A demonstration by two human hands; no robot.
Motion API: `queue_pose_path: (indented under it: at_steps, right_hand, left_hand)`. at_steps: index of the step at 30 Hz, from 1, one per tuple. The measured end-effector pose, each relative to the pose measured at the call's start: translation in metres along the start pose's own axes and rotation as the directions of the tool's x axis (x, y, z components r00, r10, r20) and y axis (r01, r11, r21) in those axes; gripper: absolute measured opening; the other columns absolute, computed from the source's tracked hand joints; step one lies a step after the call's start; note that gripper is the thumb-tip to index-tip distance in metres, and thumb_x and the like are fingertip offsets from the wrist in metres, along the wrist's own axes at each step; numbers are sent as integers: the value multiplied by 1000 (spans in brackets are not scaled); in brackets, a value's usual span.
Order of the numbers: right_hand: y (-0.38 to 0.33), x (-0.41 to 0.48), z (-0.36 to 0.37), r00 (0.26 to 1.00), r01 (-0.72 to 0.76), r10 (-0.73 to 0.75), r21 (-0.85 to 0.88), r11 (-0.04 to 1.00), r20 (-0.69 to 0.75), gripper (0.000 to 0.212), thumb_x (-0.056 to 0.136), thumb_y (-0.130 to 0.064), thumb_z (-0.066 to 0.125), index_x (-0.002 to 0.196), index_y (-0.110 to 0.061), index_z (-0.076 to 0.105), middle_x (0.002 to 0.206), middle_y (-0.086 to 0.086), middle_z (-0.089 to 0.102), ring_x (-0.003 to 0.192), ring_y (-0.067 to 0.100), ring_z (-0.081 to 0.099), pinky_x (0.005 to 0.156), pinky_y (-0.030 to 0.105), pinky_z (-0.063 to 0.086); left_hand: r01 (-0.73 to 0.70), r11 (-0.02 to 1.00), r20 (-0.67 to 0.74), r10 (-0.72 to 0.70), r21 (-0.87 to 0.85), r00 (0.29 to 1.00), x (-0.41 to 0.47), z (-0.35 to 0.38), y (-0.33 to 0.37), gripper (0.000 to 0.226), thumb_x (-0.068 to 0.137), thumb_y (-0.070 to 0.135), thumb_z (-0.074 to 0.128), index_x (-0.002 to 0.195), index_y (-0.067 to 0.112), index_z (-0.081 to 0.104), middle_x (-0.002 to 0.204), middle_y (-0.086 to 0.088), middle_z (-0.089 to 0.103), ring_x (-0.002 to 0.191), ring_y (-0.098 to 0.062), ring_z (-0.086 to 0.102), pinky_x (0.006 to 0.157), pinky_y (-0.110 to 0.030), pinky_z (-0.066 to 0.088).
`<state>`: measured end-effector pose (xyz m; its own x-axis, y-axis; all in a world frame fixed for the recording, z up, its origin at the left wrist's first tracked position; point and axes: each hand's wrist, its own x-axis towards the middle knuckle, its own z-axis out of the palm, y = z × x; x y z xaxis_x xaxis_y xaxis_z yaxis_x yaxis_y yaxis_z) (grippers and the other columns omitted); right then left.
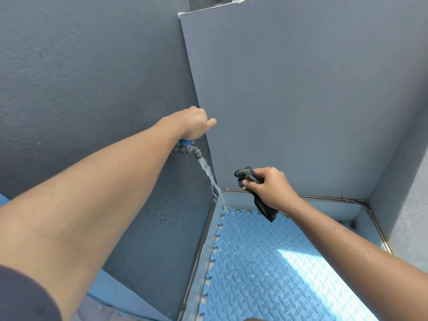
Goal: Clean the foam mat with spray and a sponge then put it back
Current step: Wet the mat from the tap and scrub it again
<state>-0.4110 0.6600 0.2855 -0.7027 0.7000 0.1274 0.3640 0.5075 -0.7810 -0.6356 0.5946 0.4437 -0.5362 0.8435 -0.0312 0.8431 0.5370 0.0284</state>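
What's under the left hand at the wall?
A blue tap handle that the left hand grips, on a grey tap running water. Most of the handle is covered by the hand.

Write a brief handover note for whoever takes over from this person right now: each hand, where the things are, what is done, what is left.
Left hand grips the blue tap handle on the grey wall; water runs from the tap onto the foam mat's far corner.
Right hand grips the dark, rag-like sponge above the mat, beside the stream, not in it.
The mat lies flat at the foot of the grey wall.
Done: tap open, mat corner wet.
Left: probably wet the sponge, scrub, rinse, close the tap, put the mat back.
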Motion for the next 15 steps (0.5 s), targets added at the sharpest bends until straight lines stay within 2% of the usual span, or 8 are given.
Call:
queue_pose_path:
  at_steps: [5, 9, 11, 13, 15]
  right_hand:
    - [-1, 6, -4, 1000, -1, 1, 3, 1000, -7, 17, 93, -31, 68, 79, -21, 71, 58, -5, 58, 59, 14, 50, 57, 29, 40]
    - [-2, 8, 0, 1000, -5, 5, 10, 1000, 2, 16, 92, -31, 69, 81, -21, 72, 63, -2, 62, 62, 14, 53, 59, 29, 42]
    - [-3, 7, 4, 1000, -9, 9, 19, 1000, 6, 18, 93, -30, 69, 76, -23, 70, 61, -6, 61, 60, 12, 53, 56, 28, 41]
    - [-3, 6, 7, 1000, -11, 11, 23, 1000, 0, 22, 93, -30, 69, 72, -26, 66, 60, -8, 60, 59, 10, 52, 56, 27, 40]
    - [-3, 7, 9, 1000, -10, 11, 23, 1000, -17, 20, 93, -31, 69, 74, -25, 67, 62, -7, 62, 62, 12, 55, 58, 28, 44]
  left_hand:
    - [-19, 1000, -5, 19, 6, 1000, -5, -2, 4, 47, 107, 35, 32, 68, 7, 32, 77, -11, 43, 61, -27, 33, 63, -35, 31]
    - [21, 999, -16, -22, -32, 1000, 1, 3, 1, 28, 105, 11, 32, 78, 7, 36, 72, -13, 40, 66, -26, 34, 61, -36, 31]
    - [23, 999, -11, -23, -32, 1000, -1, 2, 2, 28, 106, 9, 31, 78, 9, 35, 72, -12, 37, 63, -23, 30, 58, -36, 28]
    - [13, 1000, -11, -13, -24, 1000, -1, 1, 3, 21, 106, 9, 30, 88, 7, 40, 73, -10, 36, 63, -21, 29, 56, -35, 26]
    - [16, 1000, 2, -16, -27, 1000, 0, 0, 3, 22, 107, 12, 29, 89, 7, 39, 74, -10, 35, 64, -22, 28, 57, -35, 25]
